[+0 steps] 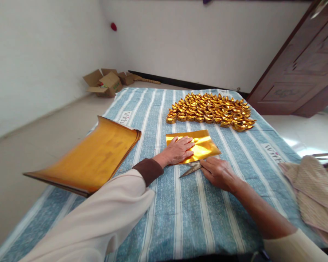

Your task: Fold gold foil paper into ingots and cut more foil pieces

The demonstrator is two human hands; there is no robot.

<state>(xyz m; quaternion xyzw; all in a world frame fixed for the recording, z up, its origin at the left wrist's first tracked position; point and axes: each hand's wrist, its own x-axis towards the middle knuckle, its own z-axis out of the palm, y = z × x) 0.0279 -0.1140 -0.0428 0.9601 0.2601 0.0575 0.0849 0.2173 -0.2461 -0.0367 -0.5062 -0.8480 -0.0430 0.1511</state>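
A shiny gold foil sheet (205, 147) lies on the striped cloth in front of me. My left hand (179, 150) presses flat on its left part, fingers stretched out. At the sheet's near edge, my right hand (218, 171) is wrapped round a pair of scissors (191, 169); the blades point left, and the fingers hide the handles. On the left, beside my left forearm, rests a stack of large gold-orange paper sheets (98, 153) with curled edges. Beyond the foil sheet stand several rows of folded gold paper ingots (207, 111).
The table is covered by a blue and white striped cloth (164, 218). At the right edge lies a beige cloth (314, 189). Open cardboard boxes (106, 83) sit on the floor by the far left wall. A brown door (295, 65) is at the right.
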